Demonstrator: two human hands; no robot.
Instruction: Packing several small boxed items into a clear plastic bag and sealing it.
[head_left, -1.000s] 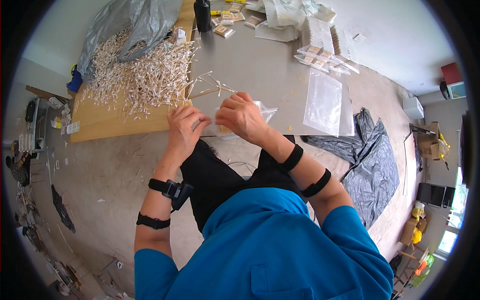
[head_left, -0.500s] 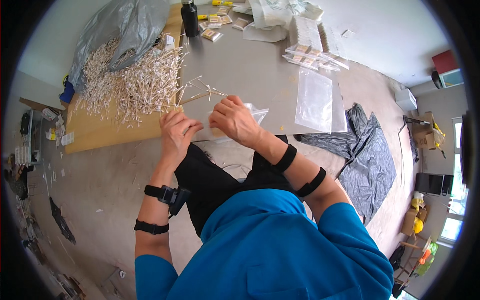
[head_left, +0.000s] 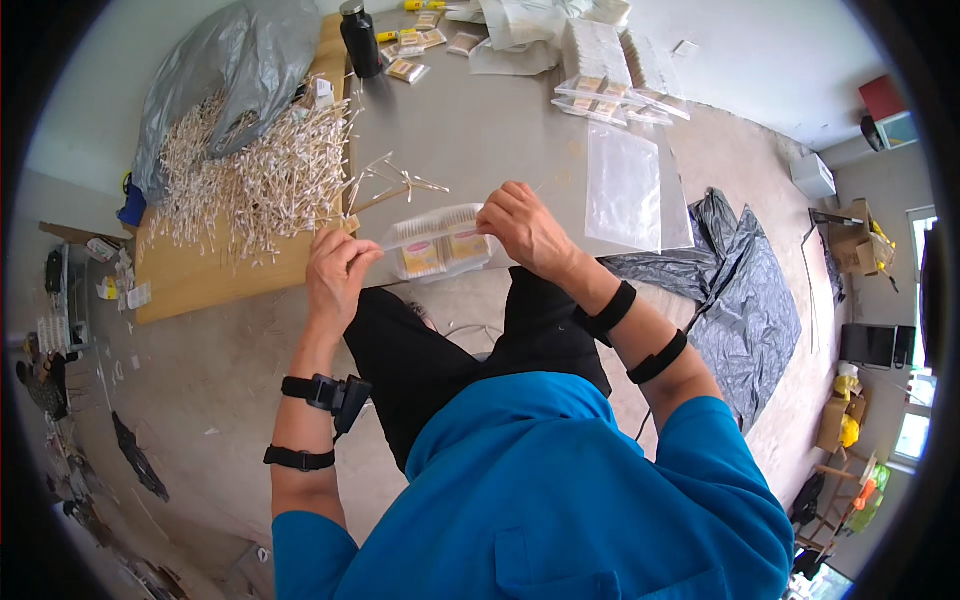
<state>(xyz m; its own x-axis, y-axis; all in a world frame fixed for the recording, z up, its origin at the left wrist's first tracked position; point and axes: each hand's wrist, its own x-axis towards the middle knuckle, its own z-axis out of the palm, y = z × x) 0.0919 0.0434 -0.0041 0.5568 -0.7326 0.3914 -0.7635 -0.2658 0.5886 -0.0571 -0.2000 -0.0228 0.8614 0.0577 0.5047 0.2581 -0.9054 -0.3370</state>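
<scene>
Holding a clear plastic packet of cotton swabs point(head_left: 440, 245) between them, both hands work just above the near edge of the grey tabletop point(head_left: 500, 130). The left hand point(head_left: 335, 275) pinches the packet's left end with fingers curled close, and the right hand point(head_left: 525, 225) grips the right end from above, closed on it. The packet lies roughly level, with a row of white swab tips along its upper edge and yellow-and-pink labels facing up. To do this step well, it seems wise to keep the packet level and supported at both ends so the swabs stay aligned, and to press evenly along the open edge rather than at one corner. Left of the hands, a loose heap of swabs point(head_left: 250, 175) spreads over a wooden board point(head_left: 200, 290) beneath a grey plastic bag point(head_left: 225, 70). An empty clear bag point(head_left: 625, 185) lies flat to the right, and stacked filled packets point(head_left: 610, 70) sit farther back.
</scene>
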